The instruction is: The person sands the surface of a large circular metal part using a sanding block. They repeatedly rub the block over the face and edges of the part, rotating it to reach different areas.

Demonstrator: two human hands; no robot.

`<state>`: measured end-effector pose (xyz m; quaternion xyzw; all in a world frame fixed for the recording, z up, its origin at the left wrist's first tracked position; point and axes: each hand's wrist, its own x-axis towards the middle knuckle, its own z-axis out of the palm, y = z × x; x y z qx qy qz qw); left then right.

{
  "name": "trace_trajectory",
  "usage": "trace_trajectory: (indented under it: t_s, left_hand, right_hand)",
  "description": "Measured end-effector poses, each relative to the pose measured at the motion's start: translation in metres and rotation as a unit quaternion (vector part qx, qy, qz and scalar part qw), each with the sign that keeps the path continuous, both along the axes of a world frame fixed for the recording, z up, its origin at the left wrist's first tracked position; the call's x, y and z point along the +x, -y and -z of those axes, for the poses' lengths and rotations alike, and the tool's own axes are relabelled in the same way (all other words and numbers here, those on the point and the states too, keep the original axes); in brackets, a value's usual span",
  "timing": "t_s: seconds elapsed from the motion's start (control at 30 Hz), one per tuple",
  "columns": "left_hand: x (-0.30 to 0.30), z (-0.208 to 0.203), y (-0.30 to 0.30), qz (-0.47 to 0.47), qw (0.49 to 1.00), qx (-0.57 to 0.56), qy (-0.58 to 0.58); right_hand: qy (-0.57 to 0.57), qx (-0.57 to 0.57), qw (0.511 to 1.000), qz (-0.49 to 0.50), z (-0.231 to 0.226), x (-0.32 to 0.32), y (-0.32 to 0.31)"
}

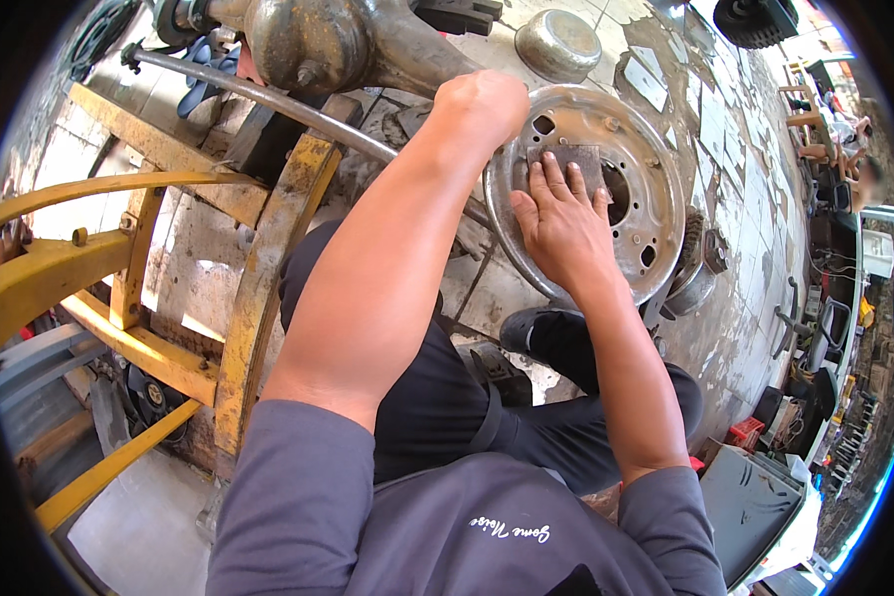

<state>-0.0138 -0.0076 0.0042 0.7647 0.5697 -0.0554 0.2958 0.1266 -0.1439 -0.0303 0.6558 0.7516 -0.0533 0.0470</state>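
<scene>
A bare steel wheel rim with a large centre hole and smaller holes round it sits tilted in front of me. At its upper left edge my left hand is closed over the lip, its fingertips hidden from view. My right hand lies flat with fingers spread, pressing a thin brown-grey square like sandpaper against the rim's face. The square's lower part is under the fingers.
A yellow metal frame stands close on my left, with a long steel rod across it. Behind is a rusty axle housing. A round metal pan lies beyond the rim, and a grey case is at lower right.
</scene>
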Motion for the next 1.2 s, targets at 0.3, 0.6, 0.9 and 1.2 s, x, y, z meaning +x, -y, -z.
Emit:
trace_trajectory:
  t_s: [0.3, 0.6, 0.9, 1.2]
  left_hand:
    - [0.003, 0.007, -0.005, 0.009, 1.0, 0.018, -0.013]
    - [0.001, -0.004, -0.002, -0.003, 1.0, 0.009, -0.015]
    - [-0.007, -0.008, 0.001, 0.027, 0.999, 0.016, -0.012]
    - [-0.009, 0.02, -0.011, 0.01, 0.998, 0.057, 0.034]
  right_hand:
    - [-0.017, -0.005, 1.0, 0.005, -0.001, 0.001, -0.001]
    - [-0.028, -0.024, 0.999, 0.004, -0.008, 0.006, 0.013]
    - [-0.066, -0.039, 0.997, -0.01, -0.015, 0.021, 0.025]
    - [-0.08, -0.04, 0.995, -0.054, 0.0, 0.032, 0.007]
